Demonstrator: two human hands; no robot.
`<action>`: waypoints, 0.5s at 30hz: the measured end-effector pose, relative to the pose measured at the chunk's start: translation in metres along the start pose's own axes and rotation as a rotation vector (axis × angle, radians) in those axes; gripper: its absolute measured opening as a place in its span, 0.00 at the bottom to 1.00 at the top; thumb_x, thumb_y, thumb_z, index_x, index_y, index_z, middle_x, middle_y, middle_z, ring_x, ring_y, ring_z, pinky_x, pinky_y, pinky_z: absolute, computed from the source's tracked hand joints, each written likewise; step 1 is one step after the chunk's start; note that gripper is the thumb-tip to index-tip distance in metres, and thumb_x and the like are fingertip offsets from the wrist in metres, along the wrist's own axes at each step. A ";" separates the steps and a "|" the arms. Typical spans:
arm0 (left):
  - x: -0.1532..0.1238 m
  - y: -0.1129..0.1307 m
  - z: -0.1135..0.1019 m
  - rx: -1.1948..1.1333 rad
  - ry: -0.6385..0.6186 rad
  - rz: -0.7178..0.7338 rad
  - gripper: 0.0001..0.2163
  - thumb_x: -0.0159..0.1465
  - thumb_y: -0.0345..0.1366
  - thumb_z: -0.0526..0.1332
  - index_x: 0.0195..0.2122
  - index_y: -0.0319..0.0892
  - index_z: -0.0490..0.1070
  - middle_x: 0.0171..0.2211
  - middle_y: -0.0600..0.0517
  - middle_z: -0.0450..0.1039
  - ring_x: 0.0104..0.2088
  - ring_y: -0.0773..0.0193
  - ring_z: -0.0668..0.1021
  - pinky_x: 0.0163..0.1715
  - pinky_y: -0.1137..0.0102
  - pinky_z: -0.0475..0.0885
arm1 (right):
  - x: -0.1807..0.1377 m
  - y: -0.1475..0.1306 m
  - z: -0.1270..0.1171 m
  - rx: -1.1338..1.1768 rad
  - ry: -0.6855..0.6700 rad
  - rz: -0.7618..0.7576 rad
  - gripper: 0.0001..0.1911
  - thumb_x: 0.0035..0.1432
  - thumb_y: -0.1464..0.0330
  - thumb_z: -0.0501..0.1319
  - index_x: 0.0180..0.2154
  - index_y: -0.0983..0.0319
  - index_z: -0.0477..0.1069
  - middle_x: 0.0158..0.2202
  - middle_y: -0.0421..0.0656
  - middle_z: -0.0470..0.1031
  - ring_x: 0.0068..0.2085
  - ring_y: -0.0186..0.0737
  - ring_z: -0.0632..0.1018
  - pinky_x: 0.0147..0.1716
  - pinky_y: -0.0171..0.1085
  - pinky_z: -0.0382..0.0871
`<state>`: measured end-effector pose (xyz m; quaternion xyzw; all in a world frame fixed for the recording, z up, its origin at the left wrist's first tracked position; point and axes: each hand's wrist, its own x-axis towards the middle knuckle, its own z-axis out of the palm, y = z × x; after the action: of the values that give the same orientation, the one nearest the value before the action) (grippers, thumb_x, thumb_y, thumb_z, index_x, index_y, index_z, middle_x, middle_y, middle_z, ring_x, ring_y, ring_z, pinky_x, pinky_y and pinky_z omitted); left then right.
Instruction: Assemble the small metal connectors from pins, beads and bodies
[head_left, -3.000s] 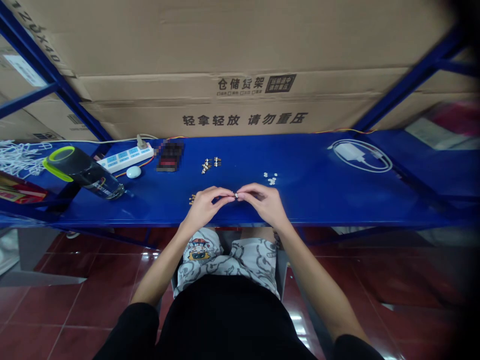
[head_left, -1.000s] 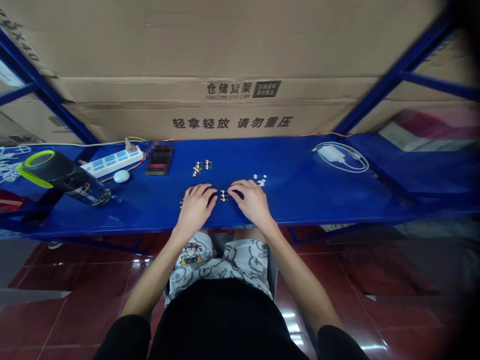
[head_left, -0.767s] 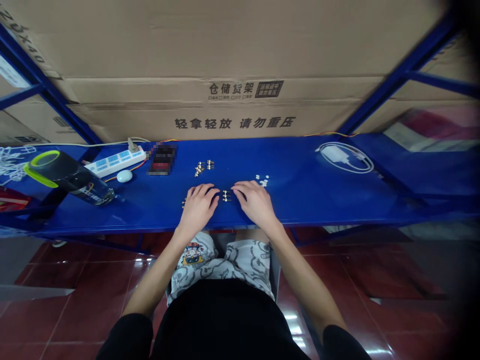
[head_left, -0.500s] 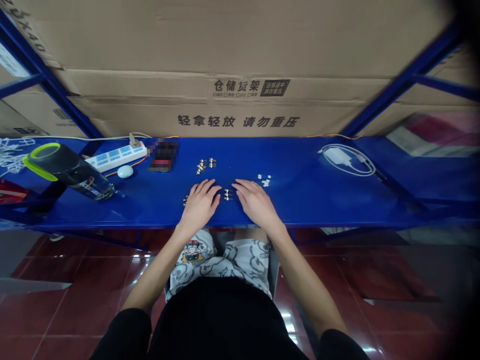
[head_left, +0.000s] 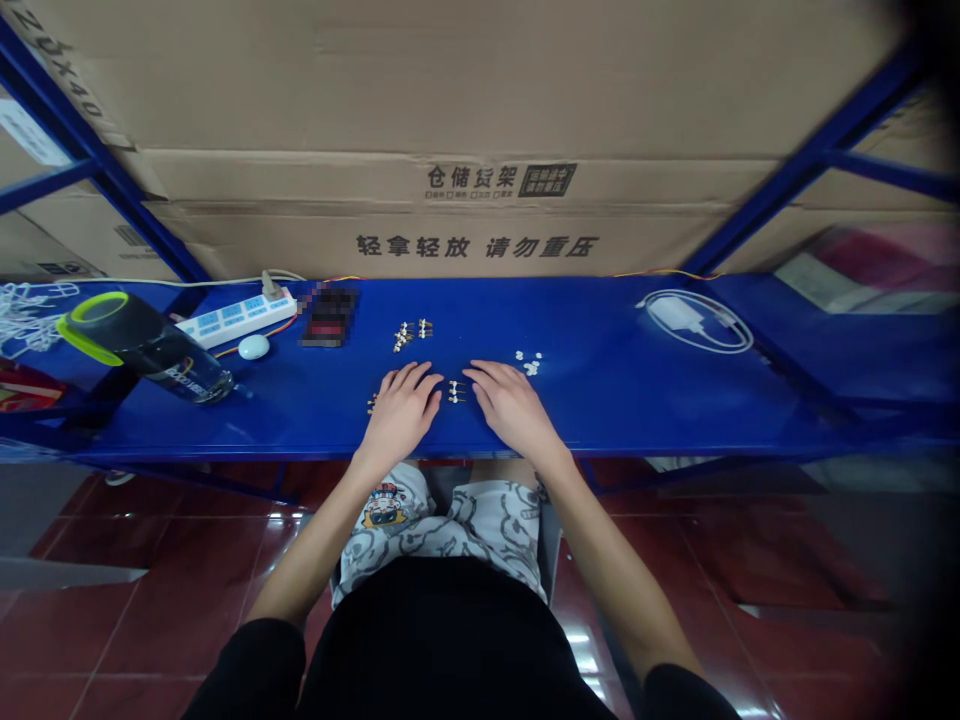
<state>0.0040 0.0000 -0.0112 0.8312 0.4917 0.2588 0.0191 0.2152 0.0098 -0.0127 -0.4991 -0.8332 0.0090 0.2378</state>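
My left hand (head_left: 403, 408) lies palm down on the blue shelf (head_left: 600, 410), fingers stretched out and holding nothing. Opposite it, my right hand (head_left: 510, 402) rests the same way, also with nothing in it. Between the two hands sit a few small brass pins with white collars (head_left: 456, 391). Some brass pieces (head_left: 372, 403) show partly from behind my left hand. Beyond its fingertips are several more pins with white collars, in one cluster (head_left: 403, 337) and one neat group (head_left: 425, 328). Small loose white pieces (head_left: 531, 367) lie just past my right hand.
At the left stand a dark bottle (head_left: 154, 345) with a lime-green loop, a white power strip (head_left: 244, 318) and a white oval object (head_left: 253, 347). A blurred dark item (head_left: 330, 315) lies beside them. A white charger with its coiled cable (head_left: 694, 318) is at the right. Cardboard (head_left: 465, 90) closes the back.
Both hands stay in place, and the small parts have not moved. Only the camera's view has tilted slightly.
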 end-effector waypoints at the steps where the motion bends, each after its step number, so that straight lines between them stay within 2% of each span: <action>1: 0.000 0.000 0.000 -0.001 -0.001 -0.002 0.13 0.74 0.35 0.53 0.55 0.44 0.72 0.61 0.43 0.72 0.63 0.46 0.71 0.61 0.49 0.65 | 0.000 0.000 0.000 -0.003 0.002 0.000 0.22 0.71 0.71 0.48 0.58 0.64 0.73 0.60 0.53 0.74 0.61 0.53 0.73 0.62 0.54 0.65; 15: 0.000 -0.001 0.000 0.028 -0.027 -0.004 0.14 0.74 0.36 0.53 0.56 0.43 0.72 0.62 0.43 0.71 0.63 0.47 0.70 0.61 0.49 0.64 | 0.000 0.000 0.001 -0.015 0.008 0.001 0.21 0.71 0.71 0.49 0.57 0.63 0.73 0.60 0.51 0.74 0.60 0.53 0.73 0.62 0.53 0.65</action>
<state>0.0035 0.0007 -0.0110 0.8337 0.4968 0.2405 0.0145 0.2147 0.0101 -0.0136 -0.5013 -0.8321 0.0008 0.2373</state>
